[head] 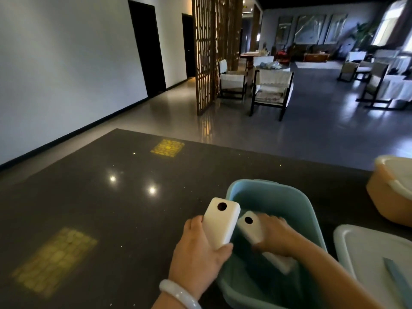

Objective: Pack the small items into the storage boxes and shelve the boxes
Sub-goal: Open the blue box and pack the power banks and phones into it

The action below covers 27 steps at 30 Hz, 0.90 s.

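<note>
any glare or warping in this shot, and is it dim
Head view: dim room, daylight only from the far right windows; two bright lamp reflections glare on the glossy dark table; wide-angle lens bends the walls and table edge; the orange box at the right edge looks smeared; the hands and the blue box read clearly.

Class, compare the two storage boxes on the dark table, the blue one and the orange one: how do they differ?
The blue box is open, with no lid on it; the orange box wears a white lid. The blue box is in front of the person, with the right hand inside it; the orange box stands untouched at the right edge. Both are rounded and look plastic.
</note>
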Tool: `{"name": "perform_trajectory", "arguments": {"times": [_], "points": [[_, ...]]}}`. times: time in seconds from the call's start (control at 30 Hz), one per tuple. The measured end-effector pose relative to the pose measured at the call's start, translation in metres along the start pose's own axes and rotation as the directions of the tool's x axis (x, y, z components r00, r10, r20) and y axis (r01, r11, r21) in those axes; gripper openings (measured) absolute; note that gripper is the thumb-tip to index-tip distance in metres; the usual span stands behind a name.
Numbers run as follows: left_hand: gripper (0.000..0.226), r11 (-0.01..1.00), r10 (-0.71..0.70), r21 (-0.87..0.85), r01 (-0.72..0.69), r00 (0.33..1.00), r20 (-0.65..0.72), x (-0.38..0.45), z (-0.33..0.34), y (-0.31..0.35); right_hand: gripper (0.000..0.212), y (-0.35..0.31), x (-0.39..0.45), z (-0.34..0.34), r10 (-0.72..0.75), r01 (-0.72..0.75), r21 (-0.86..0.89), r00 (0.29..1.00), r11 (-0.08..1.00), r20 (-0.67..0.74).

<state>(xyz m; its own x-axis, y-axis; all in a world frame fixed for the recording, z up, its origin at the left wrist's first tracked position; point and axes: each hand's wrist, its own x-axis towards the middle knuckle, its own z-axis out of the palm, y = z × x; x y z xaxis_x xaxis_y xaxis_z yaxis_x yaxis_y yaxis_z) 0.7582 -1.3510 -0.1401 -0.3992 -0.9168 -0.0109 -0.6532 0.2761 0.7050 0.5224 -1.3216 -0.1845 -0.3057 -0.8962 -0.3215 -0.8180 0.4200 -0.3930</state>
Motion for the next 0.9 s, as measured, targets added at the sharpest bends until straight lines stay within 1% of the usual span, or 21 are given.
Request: {"name": "perform_trajectory", "arguments": {"times": [0.03,0.1,0.2,0.33,0.43,0.5,0.6,0.77,0.83,0.9], "points": [[0.081,1.000,0.014,0.023,-0.014,1.000,0.001,-0.001,0.002,0.001,0.090,0.003,0.001,0.004,-0.014,0.013,0.010,0.998,1.000,0.069],[0.081,0.998,0.026,0.053,-0.026,1.000,0.012,-0.003,0.005,0.003,0.090,0.006,0.002,0.010,-0.037,0.038,-0.006,0.986,0.999,0.163],[0.079,0.996,0.020,0.082,-0.022,1.000,0.020,-0.004,0.009,0.005,0.095,0.006,0.005,0.018,-0.062,0.085,-0.086,0.968,0.993,0.241],[0.078,0.993,0.040,0.110,-0.042,0.999,0.024,-0.004,0.009,0.005,0.096,0.006,0.007,0.028,-0.100,0.151,-0.187,0.961,0.971,0.257],[0.078,0.986,0.072,0.148,-0.074,0.997,0.021,-0.004,0.010,0.007,0.105,0.008,0.008,0.036,-0.116,0.178,-0.252,0.963,0.951,0.243],[0.077,0.985,0.071,0.153,-0.073,0.997,0.019,-0.004,0.011,0.007,0.109,0.008,0.009,0.037,-0.118,0.174,-0.234,0.965,0.956,0.235],[0.078,0.985,0.062,0.159,-0.066,0.998,0.026,-0.005,0.011,0.007,0.105,0.008,0.011,0.035,-0.104,0.144,-0.156,0.964,0.977,0.243],[0.078,0.979,0.076,0.185,-0.082,0.996,0.038,-0.007,0.010,0.008,0.083,0.009,0.016,0.030,-0.047,0.053,-0.018,0.971,0.998,0.233],[0.078,0.978,0.081,0.190,-0.086,0.996,0.038,-0.007,0.010,0.008,0.077,0.010,0.018,0.027,-0.053,0.058,-0.009,0.962,0.998,0.267],[0.079,0.976,0.091,0.196,-0.096,0.995,0.036,-0.007,0.010,0.008,0.077,0.009,0.018,0.027,-0.070,0.082,-0.022,0.942,0.996,0.330]]}}
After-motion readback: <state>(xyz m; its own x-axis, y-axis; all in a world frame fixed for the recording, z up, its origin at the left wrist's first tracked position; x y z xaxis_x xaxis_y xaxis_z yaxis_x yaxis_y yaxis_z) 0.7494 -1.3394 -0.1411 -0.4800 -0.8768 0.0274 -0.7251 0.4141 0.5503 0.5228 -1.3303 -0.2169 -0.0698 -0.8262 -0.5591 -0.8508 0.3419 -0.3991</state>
